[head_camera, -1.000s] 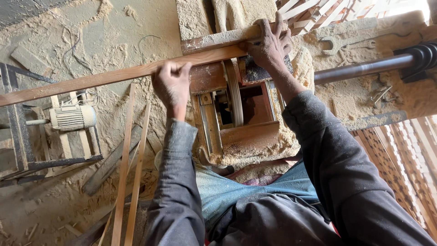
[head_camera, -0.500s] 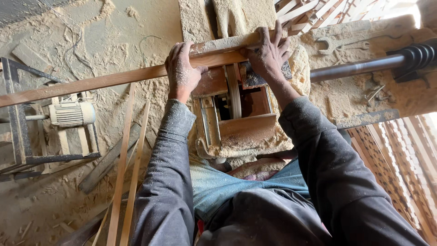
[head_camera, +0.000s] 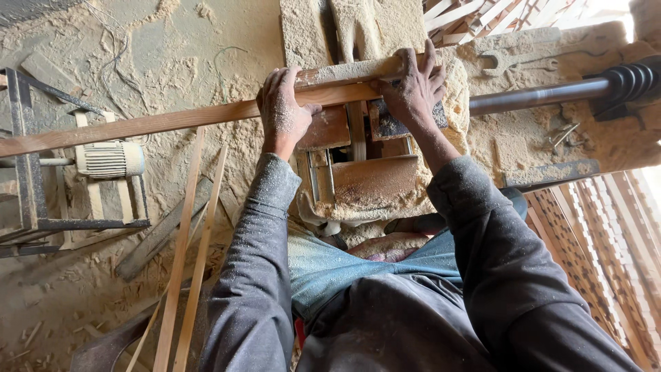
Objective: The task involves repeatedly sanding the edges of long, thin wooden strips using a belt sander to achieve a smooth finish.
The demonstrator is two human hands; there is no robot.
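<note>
A long wooden strip runs from the left edge across a small sawdust-covered cutting machine. My left hand clasps the strip just left of the machine. My right hand presses flat on the strip's right end, against a dusty wooden fence block. Between my hands a belt or blade slot shows in the machine top. Both sleeves are dusted with sawdust.
An electric motor sits in a metal frame at left. Two thin slats lean beside my left leg. A steel shaft extends right, with spanners above it. Stacked slats fill the lower right. Sawdust covers the floor.
My left hand slid right along the strip, closer to the machine. The strip moved rightward across the machine, and my right hand stayed pressed on its end.
</note>
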